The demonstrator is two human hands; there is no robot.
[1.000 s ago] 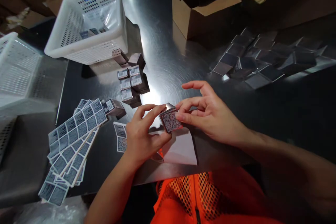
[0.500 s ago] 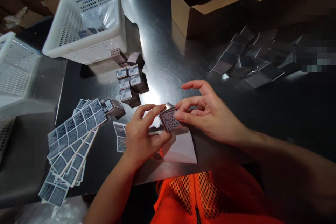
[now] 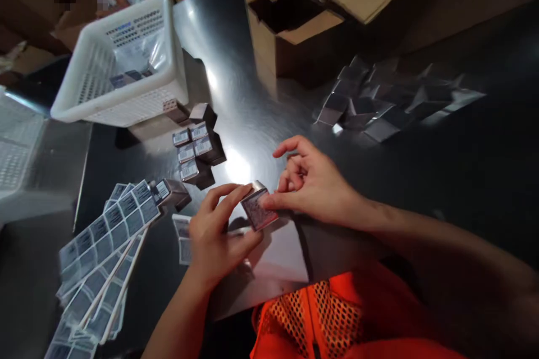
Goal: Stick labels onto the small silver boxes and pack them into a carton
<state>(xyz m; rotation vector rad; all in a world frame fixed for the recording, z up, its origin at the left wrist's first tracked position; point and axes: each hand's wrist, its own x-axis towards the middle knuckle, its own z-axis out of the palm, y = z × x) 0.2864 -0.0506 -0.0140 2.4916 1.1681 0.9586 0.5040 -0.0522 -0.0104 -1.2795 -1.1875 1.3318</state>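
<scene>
A small shiny box (image 3: 260,208) with a printed label on its near face is held just above the steel table (image 3: 261,106). My left hand (image 3: 214,233) grips its left side with thumb and fingers. My right hand (image 3: 314,185) pinches its right edge, the index finger lifted. Sheets of printed labels (image 3: 105,235) fan out to the left. A short label strip (image 3: 182,235) lies beside my left hand.
Several labelled small boxes (image 3: 196,148) stand in a cluster behind my hands, one more (image 3: 170,192) by the sheets. A white basket (image 3: 122,61) sits at back left, open cardboard cartons (image 3: 290,28) at the back, flat unfolded boxes (image 3: 379,104) at right. My orange vest (image 3: 320,320) is below.
The view has swung and dropped, so everything sits lower and further left. Both hands keep hold of the small box; my right fingers have curled in closer to it.
</scene>
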